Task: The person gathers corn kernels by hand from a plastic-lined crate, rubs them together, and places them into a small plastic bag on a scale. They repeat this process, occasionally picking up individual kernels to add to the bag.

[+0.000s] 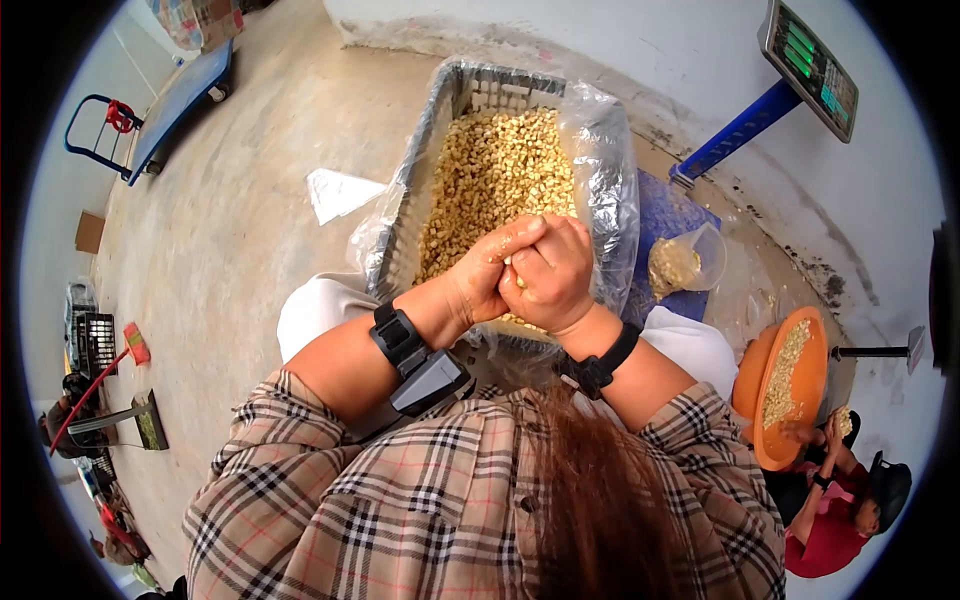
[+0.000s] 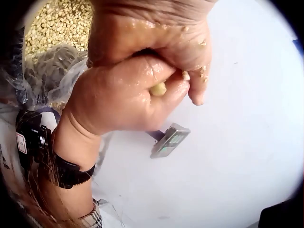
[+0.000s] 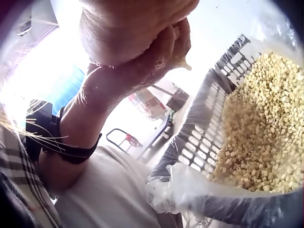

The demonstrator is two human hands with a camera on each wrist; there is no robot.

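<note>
Both hands are pressed together over the near end of a plastic-lined crate (image 1: pixel 612 190) filled with small pale yellow diced pieces (image 1: pixel 505 165). My right hand (image 1: pixel 560 275) is a tight fist, and a pale yellow piece (image 2: pixel 158 89) pokes out between its thumb and curled finger in the left wrist view. My left hand (image 1: pixel 490 265) clasps the other side of the same handful, thumb laid along the top. Wet crumbs (image 2: pixel 203 73) stick to its fingers. Most of the handful is hidden inside the palms.
Right of the crate, a clear scoop (image 1: pixel 690 262) of pieces lies on the blue platform of a scale (image 1: pixel 808 65). Another person (image 1: pixel 835 520) works at an orange basin (image 1: pixel 770 390). A blue trolley (image 1: pixel 180 100) stands at far left; a white sheet (image 1: pixel 340 195) is on the floor.
</note>
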